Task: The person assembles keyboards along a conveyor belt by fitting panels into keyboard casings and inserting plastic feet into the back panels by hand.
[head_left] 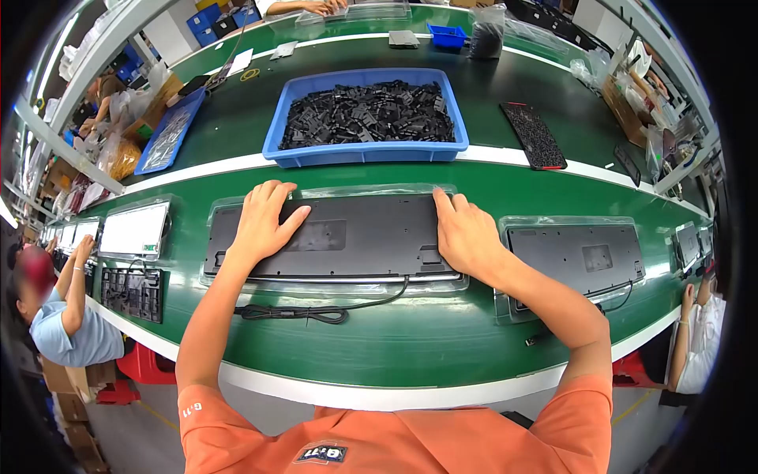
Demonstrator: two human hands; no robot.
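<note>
A black keyboard (pixel 371 237) lies face down in a clear plastic tray (pixel 316 287) in front of me, its underside with label area and small feet showing. My left hand (pixel 264 225) rests flat on the keyboard's left part, thumb spread, fingertips at the far edge. Around the right end my right hand (pixel 470 237) curls its fingers, gripping the keyboard there. From the near edge runs a black cable (pixel 304 314), bundled on the green bench below the tray.
A second face-down keyboard (pixel 580 261) sits in its tray to the right. Beyond the bench edge stands a blue bin (pixel 363 156) of small black parts. At left are a white panel (pixel 136 230) and a dark keyboard (pixel 133 295). Co-workers sit on both sides.
</note>
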